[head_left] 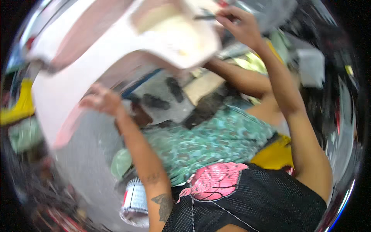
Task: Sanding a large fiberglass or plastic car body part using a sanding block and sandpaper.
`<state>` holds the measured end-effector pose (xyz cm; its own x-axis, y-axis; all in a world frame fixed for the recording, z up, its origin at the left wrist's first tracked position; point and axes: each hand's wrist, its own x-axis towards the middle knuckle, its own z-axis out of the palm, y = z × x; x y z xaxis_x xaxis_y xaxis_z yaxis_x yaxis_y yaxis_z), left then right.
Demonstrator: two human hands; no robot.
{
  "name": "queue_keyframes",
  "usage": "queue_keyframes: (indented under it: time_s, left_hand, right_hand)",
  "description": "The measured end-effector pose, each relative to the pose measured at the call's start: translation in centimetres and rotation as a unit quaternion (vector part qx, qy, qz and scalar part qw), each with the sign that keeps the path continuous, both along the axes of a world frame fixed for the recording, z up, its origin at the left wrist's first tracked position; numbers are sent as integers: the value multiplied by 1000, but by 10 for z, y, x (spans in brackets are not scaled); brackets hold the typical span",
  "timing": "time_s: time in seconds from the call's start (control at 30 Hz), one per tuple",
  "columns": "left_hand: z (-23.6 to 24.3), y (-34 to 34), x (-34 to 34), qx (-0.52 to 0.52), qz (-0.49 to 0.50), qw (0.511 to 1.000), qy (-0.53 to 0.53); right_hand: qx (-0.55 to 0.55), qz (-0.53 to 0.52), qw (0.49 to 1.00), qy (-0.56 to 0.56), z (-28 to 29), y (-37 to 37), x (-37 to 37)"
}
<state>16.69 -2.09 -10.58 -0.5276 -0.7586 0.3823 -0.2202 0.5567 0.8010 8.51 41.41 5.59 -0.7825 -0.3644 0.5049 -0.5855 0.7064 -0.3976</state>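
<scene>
A large, pale pink, curved molded panel (92,73) with broad openings fills the upper left, blurred by motion. Beside its lower inner edge is my left hand (101,102), fingers apart and smeared; whether they touch the panel is unclear. At the upper right, my right hand (240,24) pinches a thin dark strip-like tool (205,17), held over the panel's right end. A cream-yellow patch (176,34) shows on the panel there. The tool's exact kind cannot be made out.
A white and red can (135,203) stands beside my left forearm. Beyond my green patterned shorts (212,133) lie tan cardboard (203,89) and dark shapes (154,101) on the grey floor. A yellow object (21,104) and green bag (25,134) are far left; something white (311,67) is at right.
</scene>
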Motion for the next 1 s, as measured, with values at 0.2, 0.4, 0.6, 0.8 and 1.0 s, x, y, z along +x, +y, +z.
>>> queue_keyframes:
  time_s: [0.2,0.4,0.6,0.8,1.0]
  left_hand:
    - [22,69,-20,51,9,995,-81]
    - [48,110,-11,83,-93,992,-36]
    - [62,133,31,85,-232,969,-19]
    - [42,149,47,132,-288,948,-2]
    - [43,80,78,246,-239,934,-96]
  right_hand:
    - [-82,-369,925,47,-1,198,31]
    - [-204,-545,801,-140,-122,364,75]
    - [-226,-596,677,-368,-187,381,86]
    - [288,-581,689,-323,-174,477,140]
    - [109,-500,741,-434,-125,366,82]
